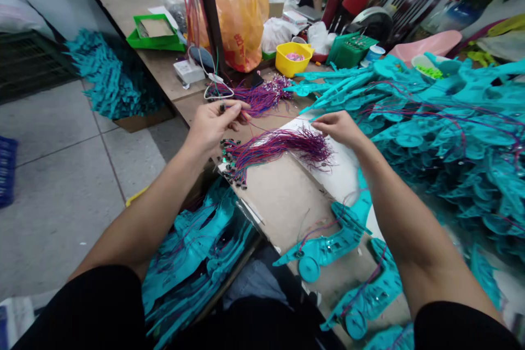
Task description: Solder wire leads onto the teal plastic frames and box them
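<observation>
Mid-frame, the left hand and right hand, apart, pinch a thin electrical wire, seemingly straightening it; next calls for clearing the wire bundle below

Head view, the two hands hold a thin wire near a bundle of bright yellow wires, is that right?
The colour is wrong: in the head view, the bundle of wires is red and purple, not yellow. The left hand and right hand do hold a thin wire near it.
</observation>
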The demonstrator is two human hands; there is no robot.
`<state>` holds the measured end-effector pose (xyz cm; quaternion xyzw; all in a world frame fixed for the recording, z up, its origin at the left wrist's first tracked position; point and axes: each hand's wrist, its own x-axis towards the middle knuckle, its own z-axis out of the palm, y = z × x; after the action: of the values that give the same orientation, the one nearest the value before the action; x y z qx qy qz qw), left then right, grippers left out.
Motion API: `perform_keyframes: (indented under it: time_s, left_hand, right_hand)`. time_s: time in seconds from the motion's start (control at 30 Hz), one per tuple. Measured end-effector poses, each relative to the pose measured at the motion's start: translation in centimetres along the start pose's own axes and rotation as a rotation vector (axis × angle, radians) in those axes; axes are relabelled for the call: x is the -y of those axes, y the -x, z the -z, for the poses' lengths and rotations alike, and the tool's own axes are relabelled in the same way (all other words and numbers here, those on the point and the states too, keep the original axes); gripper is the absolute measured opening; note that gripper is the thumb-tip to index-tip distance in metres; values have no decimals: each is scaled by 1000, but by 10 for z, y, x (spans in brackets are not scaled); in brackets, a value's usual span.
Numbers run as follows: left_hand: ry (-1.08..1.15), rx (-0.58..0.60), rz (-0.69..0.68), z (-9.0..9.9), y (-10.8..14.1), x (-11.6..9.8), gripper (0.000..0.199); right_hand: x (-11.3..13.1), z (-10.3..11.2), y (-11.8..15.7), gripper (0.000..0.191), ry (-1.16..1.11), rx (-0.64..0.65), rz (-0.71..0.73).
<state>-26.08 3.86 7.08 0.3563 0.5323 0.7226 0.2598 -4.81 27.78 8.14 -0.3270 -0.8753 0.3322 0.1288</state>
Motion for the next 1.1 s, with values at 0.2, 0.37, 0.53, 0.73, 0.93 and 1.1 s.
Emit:
perform_keyframes:
  time_s: [0.2,0.37,0.53,0.73,0.93,1.1]
  left_hand:
    - [-18,46,18,5,36,12,32]
    - [-192,166,5,9,59,12,28]
    - [-126,64,16,8,63,18,28]
    - [51,-23,70,-2,60,26,31]
    - [109,-38,82,-11,69,27,28]
    - [253,-173,91,-21,70,25,29]
  right_hand:
    - [24,-24,-3,53,-227,281,72]
    - [39,-35,-21,42,-432,518,96]
    - [32,-28,-29,25,-431,158,128]
    - [29,-9,-16,19,-343,88,113]
    - [31,-14,-16,38,-372,258,128]
    - [62,-32,12,24,-223,-306,316]
